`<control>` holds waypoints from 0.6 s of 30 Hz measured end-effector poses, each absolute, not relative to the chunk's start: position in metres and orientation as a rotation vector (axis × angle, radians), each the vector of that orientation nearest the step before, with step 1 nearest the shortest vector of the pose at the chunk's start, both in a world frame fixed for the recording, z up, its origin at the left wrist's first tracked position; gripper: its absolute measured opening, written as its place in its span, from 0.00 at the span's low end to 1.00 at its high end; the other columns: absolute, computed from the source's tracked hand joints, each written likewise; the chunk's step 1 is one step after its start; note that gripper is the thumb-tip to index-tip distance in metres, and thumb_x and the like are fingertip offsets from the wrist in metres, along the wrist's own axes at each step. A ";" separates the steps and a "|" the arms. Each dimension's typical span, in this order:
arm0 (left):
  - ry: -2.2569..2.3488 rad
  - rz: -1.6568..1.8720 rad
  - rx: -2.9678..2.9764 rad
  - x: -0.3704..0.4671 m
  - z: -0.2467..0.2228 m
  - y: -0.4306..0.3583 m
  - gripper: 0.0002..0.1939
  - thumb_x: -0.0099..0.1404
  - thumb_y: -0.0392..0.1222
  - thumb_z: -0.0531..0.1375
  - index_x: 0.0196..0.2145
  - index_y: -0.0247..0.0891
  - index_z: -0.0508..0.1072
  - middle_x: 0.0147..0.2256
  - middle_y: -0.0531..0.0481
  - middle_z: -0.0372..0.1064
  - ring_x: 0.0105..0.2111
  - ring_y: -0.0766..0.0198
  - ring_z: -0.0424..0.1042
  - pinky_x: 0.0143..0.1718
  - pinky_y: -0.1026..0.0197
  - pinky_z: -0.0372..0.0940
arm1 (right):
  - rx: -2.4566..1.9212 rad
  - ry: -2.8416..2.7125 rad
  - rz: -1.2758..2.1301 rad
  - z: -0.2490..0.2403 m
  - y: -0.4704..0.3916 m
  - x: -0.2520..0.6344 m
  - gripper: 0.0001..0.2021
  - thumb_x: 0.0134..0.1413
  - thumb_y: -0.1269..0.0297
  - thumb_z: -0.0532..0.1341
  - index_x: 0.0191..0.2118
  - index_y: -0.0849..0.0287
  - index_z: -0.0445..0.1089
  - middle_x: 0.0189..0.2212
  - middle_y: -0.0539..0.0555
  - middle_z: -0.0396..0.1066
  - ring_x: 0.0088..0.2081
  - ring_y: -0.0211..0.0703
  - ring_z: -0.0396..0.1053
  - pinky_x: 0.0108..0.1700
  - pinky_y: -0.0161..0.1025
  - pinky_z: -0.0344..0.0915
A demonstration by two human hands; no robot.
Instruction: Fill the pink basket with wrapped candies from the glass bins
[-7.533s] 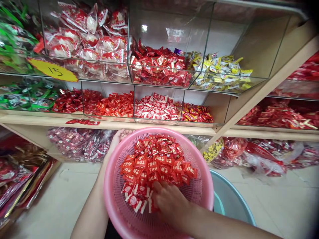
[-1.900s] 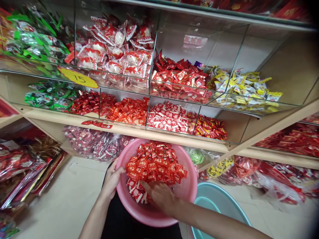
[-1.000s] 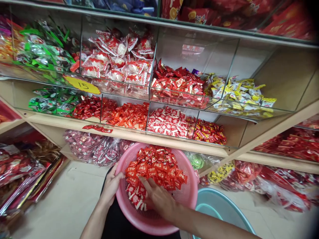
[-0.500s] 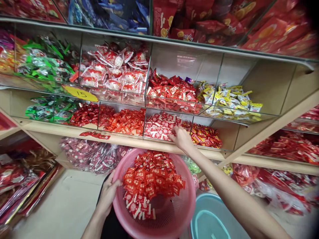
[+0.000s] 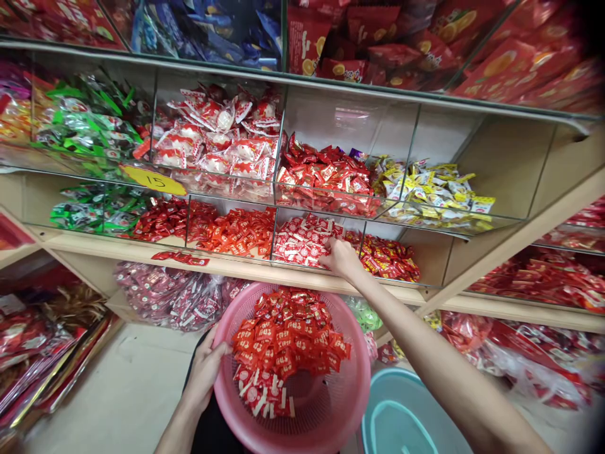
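Note:
My left hand [image 5: 208, 362] is closed round the left rim of a pink plastic basket [image 5: 352, 403], tilted in front of me. Inside it lie orange-red wrapped candies [image 5: 288, 340] and, nearer me, a smaller heap of red-and-white wrapped candies [image 5: 265, 394]. My right hand [image 5: 344, 257] reaches over the basket to the low shelf compartment that holds the same red-and-white candies [image 5: 305, 239]. Its fingers are curled together at the right front of that pile, and whatever they pinch is hidden.
A teal tub [image 5: 401, 410] stands right of the basket. Clear dividers split the candy shelves above; a yellow tag [image 5: 154, 181] marked 15 hangs there. A few red candies [image 5: 179, 257] lie on the wooden ledge [image 5: 236, 268]. Bagged candies [image 5: 174, 293] sit below.
My right hand stays at the red-and-white candies, its fingers shifting only slightly. The left hand and basket have not visibly moved.

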State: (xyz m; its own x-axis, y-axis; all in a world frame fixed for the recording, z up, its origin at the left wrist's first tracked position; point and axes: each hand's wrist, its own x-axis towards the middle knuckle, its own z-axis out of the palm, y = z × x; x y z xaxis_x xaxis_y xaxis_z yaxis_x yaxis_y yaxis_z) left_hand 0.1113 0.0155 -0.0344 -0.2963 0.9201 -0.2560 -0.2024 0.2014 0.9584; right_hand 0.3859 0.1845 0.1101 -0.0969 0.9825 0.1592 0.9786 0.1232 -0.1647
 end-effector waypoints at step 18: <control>1.399 1.326 0.739 0.113 -0.031 0.015 0.33 0.49 0.34 0.58 0.55 0.40 0.64 0.40 0.52 0.74 0.39 0.59 0.72 0.40 0.63 0.63 | -1.627 -1.948 0.204 0.144 0.178 0.407 0.11 0.41 0.66 0.60 0.35 0.63 0.69 0.24 0.51 0.69 0.28 0.40 0.66 0.32 0.34 0.58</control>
State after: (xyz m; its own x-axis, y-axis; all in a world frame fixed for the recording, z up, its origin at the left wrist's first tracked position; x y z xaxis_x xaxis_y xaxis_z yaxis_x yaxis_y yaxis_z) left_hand 0.1126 0.0147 -0.0312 -0.2849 0.9233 -0.2575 -0.2083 0.2026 0.9569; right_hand 0.4068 0.1781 0.1438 -0.0820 0.9385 0.3355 0.8486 0.2423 -0.4703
